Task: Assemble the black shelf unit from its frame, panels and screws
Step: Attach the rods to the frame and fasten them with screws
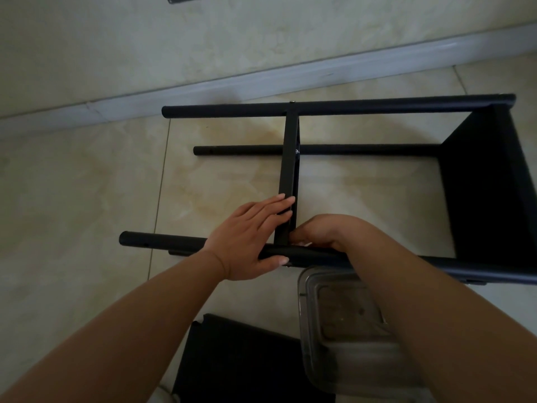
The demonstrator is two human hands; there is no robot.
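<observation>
The black shelf frame lies on its side on the tiled floor, with a far tube (232, 109), a lower back tube (247, 149) and a near tube (151, 241). A black end panel (488, 184) closes its right end. A narrow middle panel (289, 158) stands edge-up between the far and near tubes, with a screw head showing at each of its far joints. My left hand (250, 237) presses straight fingers on the panel's near end, thumb along the near tube. My right hand (322, 231) is curled at the joint of panel and near tube; what its fingers hold is hidden.
A clear plastic container (343, 315) sits on the floor just in front of the near tube, partly under my right forearm. A loose black panel (238, 362) lies at the bottom, left of the container. The skirting board (203, 91) and wall run behind the frame.
</observation>
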